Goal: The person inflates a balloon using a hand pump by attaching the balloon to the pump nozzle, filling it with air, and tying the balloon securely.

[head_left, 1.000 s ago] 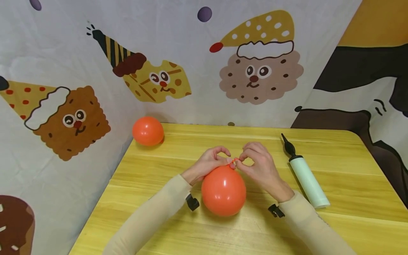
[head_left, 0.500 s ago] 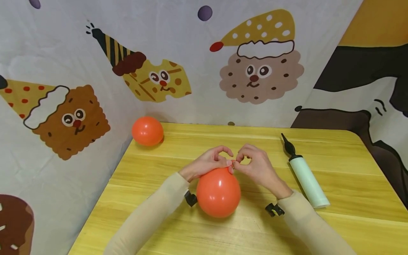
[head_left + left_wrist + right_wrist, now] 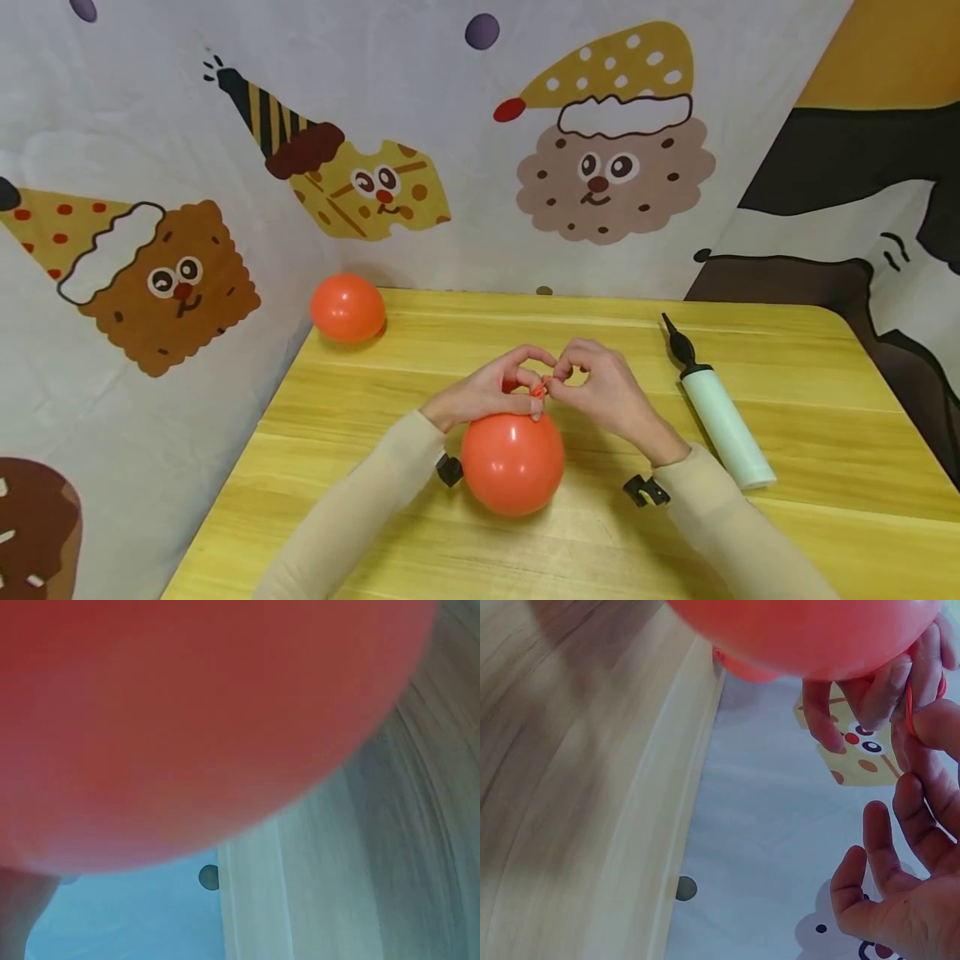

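Note:
An inflated orange balloon is over the table in front of the person; it fills most of the left wrist view. The left hand holds it at the top, thumb along the balloon and fingers curved about the stretched neck. The right hand pinches the neck's end between thumb and index finger. In the right wrist view, a thin orange loop runs between the fingertips of both hands, while the right hand's other fingers stay loosely bent. Whether a knot has formed cannot be seen.
A second orange balloon sits at the table's far left corner. A pale green hand pump with a black nozzle lies to the right. Behind the wooden table hangs a cloth printed with cartoon snacks.
The balloon has shifted slightly left and down. The right hand has moved a little left, closer to the left hand. The left fingers have spread from the thumb around the neck.

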Motion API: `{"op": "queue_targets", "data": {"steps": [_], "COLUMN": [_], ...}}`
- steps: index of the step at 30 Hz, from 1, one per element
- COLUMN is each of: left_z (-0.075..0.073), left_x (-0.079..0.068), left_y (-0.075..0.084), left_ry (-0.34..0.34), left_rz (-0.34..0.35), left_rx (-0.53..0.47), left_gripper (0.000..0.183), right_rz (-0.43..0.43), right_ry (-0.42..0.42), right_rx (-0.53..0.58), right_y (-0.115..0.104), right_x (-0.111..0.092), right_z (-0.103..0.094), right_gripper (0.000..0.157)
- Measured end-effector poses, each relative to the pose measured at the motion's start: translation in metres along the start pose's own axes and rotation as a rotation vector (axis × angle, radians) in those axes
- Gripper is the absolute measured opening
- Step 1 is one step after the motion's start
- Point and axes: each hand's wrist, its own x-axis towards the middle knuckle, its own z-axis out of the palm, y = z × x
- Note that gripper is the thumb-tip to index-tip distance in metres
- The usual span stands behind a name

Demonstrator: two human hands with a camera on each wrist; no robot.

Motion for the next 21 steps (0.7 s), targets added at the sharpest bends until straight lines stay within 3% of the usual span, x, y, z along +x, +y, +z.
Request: {"op": "queue_targets", "data": {"steps": [4, 9, 17, 21], "left_z": [0.003, 0.005, 0.003, 0.001], "left_x": [0.001, 0.007, 0.017, 0.017], "left_y": [-0.001, 0.001, 0.002, 0.002], "left_ry": [0.069, 0.135, 0.142, 0.156], "left_rz": [0.02, 0.034, 0.028, 0.012], "left_rx": [0.04, 0.084, 0.086, 0.054], "left_gripper": [0.041, 0.027, 0.026, 0.03], "right_rz": [0.001, -0.058, -0.093, -0.097], "right_ry": [0.031, 0.091, 0.112, 0.103], "right_rx": [-0.054, -0.084, -0.051, -0.06], "right_y": [0.001, 0.002, 0.001, 0.0], "right_x": [-0.001, -0.002, -0.002, -0.002], "right_z": [0.001, 0.003, 0.003, 0.003], "right_gripper": [0.015, 0.016, 0.021, 0.016]}}
